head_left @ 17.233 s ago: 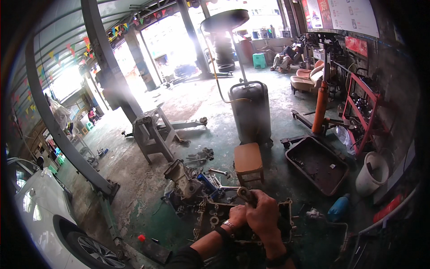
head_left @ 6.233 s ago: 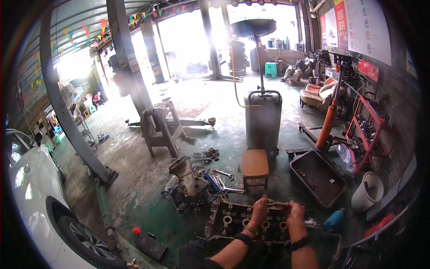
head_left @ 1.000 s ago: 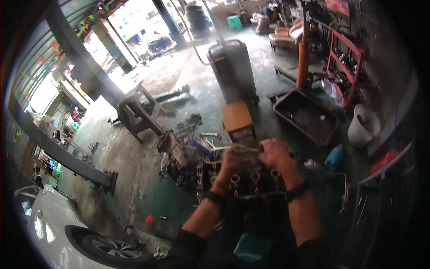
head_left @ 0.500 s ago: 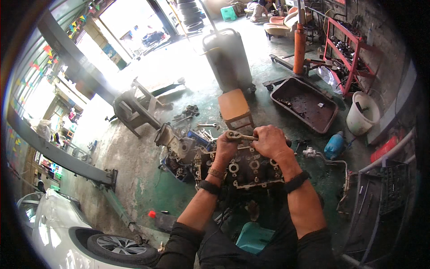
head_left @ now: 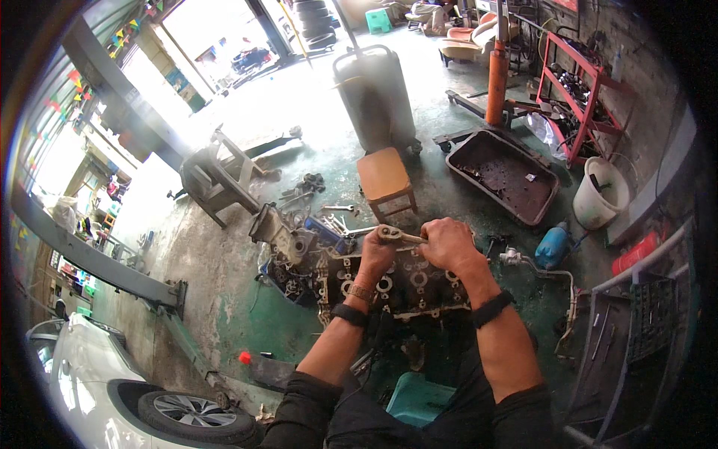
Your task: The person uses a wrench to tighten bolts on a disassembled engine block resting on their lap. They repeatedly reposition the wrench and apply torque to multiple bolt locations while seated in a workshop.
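Both hands are closed on a metal ratchet wrench (head_left: 400, 236), held horizontally above a cylinder head (head_left: 385, 284) with round openings. My left hand (head_left: 375, 254) grips it by the ratchet's head; my right hand (head_left: 449, 243) is wrapped around the handle. Just beyond lie several spanners (head_left: 340, 209) near a blue tool case (head_left: 329, 238). A grimy cast metal part (head_left: 273, 233) sits left of the cylinder head. Below my forearms a teal plastic stool (head_left: 419, 400) shows. What the ratchet engages is hidden.
Wooden stool (head_left: 384, 172), drain tank (head_left: 374, 97) ahead. Right: black tray (head_left: 501, 179), orange jack (head_left: 496, 82), red rack (head_left: 591, 90), white bucket (head_left: 598, 191), blue jug (head_left: 552, 247). Left: lift post (head_left: 112, 266), step stand (head_left: 224, 179), white car (head_left: 90, 367). A seated person (head_left: 426, 19) is at the back.
The view has tipped downward since the oldest frames. The ratchet, upright in my right hand earliest, now lies across both hands. Over the last half second my hands have barely moved.
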### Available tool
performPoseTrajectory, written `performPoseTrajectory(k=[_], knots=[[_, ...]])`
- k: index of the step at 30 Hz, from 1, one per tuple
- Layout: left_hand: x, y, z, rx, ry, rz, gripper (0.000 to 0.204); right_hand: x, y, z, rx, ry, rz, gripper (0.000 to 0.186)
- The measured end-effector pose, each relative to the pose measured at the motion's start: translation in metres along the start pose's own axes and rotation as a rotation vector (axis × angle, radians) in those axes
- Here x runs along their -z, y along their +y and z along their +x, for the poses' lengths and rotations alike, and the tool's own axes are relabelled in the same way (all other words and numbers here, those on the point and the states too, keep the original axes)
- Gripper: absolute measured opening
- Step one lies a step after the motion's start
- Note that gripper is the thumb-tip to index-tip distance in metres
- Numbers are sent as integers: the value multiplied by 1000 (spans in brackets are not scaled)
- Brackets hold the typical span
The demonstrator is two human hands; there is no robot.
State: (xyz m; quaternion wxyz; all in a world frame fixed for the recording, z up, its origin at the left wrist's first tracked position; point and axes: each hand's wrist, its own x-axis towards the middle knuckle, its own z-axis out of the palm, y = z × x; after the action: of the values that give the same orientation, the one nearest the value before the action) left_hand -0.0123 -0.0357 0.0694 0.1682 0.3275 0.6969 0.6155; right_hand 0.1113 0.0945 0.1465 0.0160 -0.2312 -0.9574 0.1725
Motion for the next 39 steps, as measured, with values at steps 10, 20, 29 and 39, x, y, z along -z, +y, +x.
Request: performPoseTrajectory(k=[10, 20, 29, 39], knots=[[-2, -8, -12, 9, 41, -82, 6, 0, 0, -3, 28, 91, 45, 22], [-25, -13, -30, -51, 208, -93, 9, -10, 4, 3, -1, 146, -61, 15], [-28, -7, -23, -49, 204, 17, 10, -15, 11, 10, -36, 128, -94, 18], [-29, -29, -13, 46, 162, -70, 8, -20, 27, 13, -144, 49, -115, 28]])
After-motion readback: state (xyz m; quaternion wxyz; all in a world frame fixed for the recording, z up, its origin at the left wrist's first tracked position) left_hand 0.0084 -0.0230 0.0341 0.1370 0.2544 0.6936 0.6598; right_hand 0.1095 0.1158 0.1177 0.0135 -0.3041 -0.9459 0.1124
